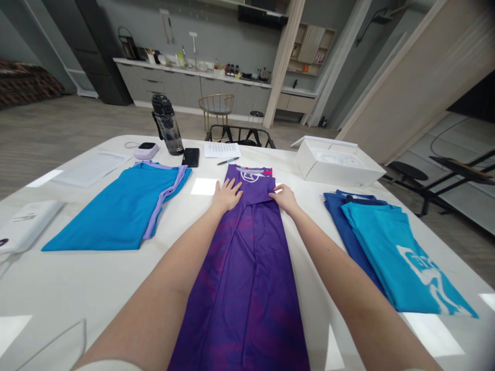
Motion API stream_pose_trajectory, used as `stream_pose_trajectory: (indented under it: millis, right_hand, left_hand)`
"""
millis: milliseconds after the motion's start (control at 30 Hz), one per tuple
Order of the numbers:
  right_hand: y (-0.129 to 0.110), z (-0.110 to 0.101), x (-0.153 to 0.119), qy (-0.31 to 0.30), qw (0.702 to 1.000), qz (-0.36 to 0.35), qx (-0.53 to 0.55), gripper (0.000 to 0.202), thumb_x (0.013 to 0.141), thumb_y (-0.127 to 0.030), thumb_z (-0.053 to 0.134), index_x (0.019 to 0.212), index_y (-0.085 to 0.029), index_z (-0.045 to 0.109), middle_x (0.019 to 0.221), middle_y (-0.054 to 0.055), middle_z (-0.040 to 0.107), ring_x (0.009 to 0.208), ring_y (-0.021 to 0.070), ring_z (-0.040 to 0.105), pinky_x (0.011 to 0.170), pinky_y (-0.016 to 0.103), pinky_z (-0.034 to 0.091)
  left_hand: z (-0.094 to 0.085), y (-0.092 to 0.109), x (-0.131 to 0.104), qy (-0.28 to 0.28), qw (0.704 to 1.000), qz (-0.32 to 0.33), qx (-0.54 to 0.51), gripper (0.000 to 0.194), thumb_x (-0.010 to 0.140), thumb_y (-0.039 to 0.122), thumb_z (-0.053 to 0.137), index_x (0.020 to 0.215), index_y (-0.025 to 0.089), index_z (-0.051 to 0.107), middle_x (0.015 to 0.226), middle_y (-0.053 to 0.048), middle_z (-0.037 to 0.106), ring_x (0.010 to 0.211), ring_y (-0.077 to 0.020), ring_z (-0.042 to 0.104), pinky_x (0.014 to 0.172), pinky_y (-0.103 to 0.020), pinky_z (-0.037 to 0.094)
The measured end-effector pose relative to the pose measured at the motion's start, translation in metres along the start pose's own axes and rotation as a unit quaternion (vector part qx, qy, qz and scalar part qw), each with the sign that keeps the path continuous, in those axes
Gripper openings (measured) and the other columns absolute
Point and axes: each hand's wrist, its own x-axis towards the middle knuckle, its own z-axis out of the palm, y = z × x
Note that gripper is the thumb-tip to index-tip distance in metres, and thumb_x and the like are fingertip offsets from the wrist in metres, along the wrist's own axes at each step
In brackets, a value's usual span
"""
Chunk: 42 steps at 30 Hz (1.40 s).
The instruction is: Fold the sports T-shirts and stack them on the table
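Note:
A purple jersey (255,257) lies lengthwise on the white table, its sides folded inward and a white emblem near the collar at the far end. My left hand (227,196) rests on the upper left part of it, fingers spread flat. At the upper right edge, my right hand (285,198) pinches the fabric between thumb and fingers. To the left is a flat pile of blue shirts (112,211) with a lilac edge showing. On the right sits a stack of folded garments, a turquoise shirt (402,252) with white print over a darker blue one (353,242).
A white open box (336,165) stands at the back right. Along the far side are a water bottle (168,126), a phone (191,157), a pen (228,161), a printed sheet (222,150) and a small lilac device (146,150). A white device (29,224) lies at left.

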Motion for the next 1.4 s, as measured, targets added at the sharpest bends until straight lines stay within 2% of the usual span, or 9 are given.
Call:
stream_pose_trajectory:
  millis: [167,233,333,467,667,867,1033,1200,1400]
  right_hand:
    - [-0.001,-0.007,-0.023,0.018,0.984,-0.012,-0.178,0.029,0.089,-0.034,0.064,0.114,-0.021,0.06,0.099,0.011,0.071,0.092,0.0273,0.066,0.076,0.034,0.047]
    - [-0.007,-0.005,-0.037,0.021,0.98,-0.073,-0.183,0.024,0.093,-0.032,0.059,0.115,-0.021,0.06,0.102,0.009,0.07,0.092,0.0251,0.065,0.077,0.033,0.046]
    - [-0.021,0.002,-0.061,0.0,0.963,-0.206,-0.171,0.017,0.096,-0.027,0.056,0.111,-0.023,0.063,0.104,0.006,0.067,0.092,0.0203,0.063,0.081,0.029,0.045]
    - [-0.042,0.012,-0.096,-0.088,0.932,-0.319,-0.151,0.016,0.095,-0.02,0.058,0.107,-0.023,0.067,0.103,0.003,0.066,0.095,0.0172,0.063,0.085,0.025,0.044]
    - [-0.061,0.022,-0.152,-0.176,0.892,-0.389,-0.149,0.024,0.098,-0.017,0.053,0.115,-0.025,0.068,0.114,0.003,0.068,0.105,0.0171,0.064,0.09,0.025,0.044]
    - [-0.066,0.02,-0.195,-0.207,0.866,-0.416,-0.184,0.03,0.101,-0.018,0.047,0.12,-0.025,0.069,0.116,0.006,0.068,0.104,0.0192,0.065,0.092,0.027,0.044]
    - [-0.062,0.016,-0.222,-0.216,0.845,-0.448,-0.194,0.029,0.103,-0.022,0.047,0.124,-0.026,0.067,0.114,0.007,0.068,0.102,0.0199,0.065,0.089,0.028,0.044]
    - [-0.063,0.024,-0.242,-0.207,0.822,-0.488,-0.209,0.028,0.104,-0.024,0.047,0.126,-0.025,0.065,0.11,0.007,0.068,0.094,0.0191,0.066,0.079,0.027,0.044]
    - [-0.072,0.029,-0.258,-0.192,0.802,-0.524,-0.213,0.02,0.102,-0.023,0.051,0.112,-0.023,0.068,0.101,0.005,0.067,0.085,0.0181,0.065,0.073,0.028,0.041]
  left_hand:
    - [-0.012,0.009,-0.014,0.049,0.998,0.033,0.01,0.053,0.104,0.043,0.03,0.152,0.026,0.045,0.16,-0.009,0.042,0.15,-0.0285,0.033,0.125,-0.057,0.004]
    - [-0.021,0.017,-0.028,0.077,0.996,0.052,0.013,0.048,0.104,0.036,0.033,0.148,0.025,0.049,0.155,-0.01,0.048,0.144,-0.0269,0.04,0.125,-0.052,0.009]
    - [-0.036,0.03,-0.062,0.087,0.995,0.052,0.021,0.041,0.102,0.034,0.038,0.138,0.023,0.055,0.141,-0.012,0.057,0.133,-0.0282,0.05,0.119,-0.048,0.026]
    - [-0.05,0.047,-0.123,0.039,0.998,0.03,0.04,0.031,0.101,0.036,0.042,0.123,0.024,0.059,0.12,-0.014,0.064,0.116,-0.0304,0.06,0.101,-0.045,0.042]
    - [-0.053,0.065,-0.21,-0.029,0.997,-0.019,0.064,0.032,0.099,0.043,0.042,0.118,0.024,0.061,0.109,-0.014,0.069,0.097,-0.0301,0.068,0.079,-0.043,0.05]
    - [-0.058,0.081,-0.268,-0.057,0.992,-0.097,0.063,0.037,0.1,0.046,0.041,0.124,0.024,0.059,0.11,-0.017,0.068,0.097,-0.0318,0.069,0.074,-0.043,0.051]
    - [-0.059,0.087,-0.31,-0.045,0.989,-0.113,0.086,0.037,0.101,0.046,0.04,0.118,0.019,0.06,0.111,-0.02,0.064,0.099,-0.0329,0.066,0.073,-0.042,0.05]
    - [-0.054,0.091,-0.337,-0.025,0.986,-0.126,0.111,0.03,0.104,0.032,0.035,0.112,0.014,0.058,0.105,-0.016,0.064,0.097,-0.0294,0.065,0.073,-0.038,0.05]
    - [-0.068,0.096,-0.336,0.017,0.99,-0.104,0.093,0.03,0.107,0.03,0.032,0.108,0.014,0.058,0.098,-0.012,0.067,0.094,-0.0265,0.067,0.075,-0.036,0.047]
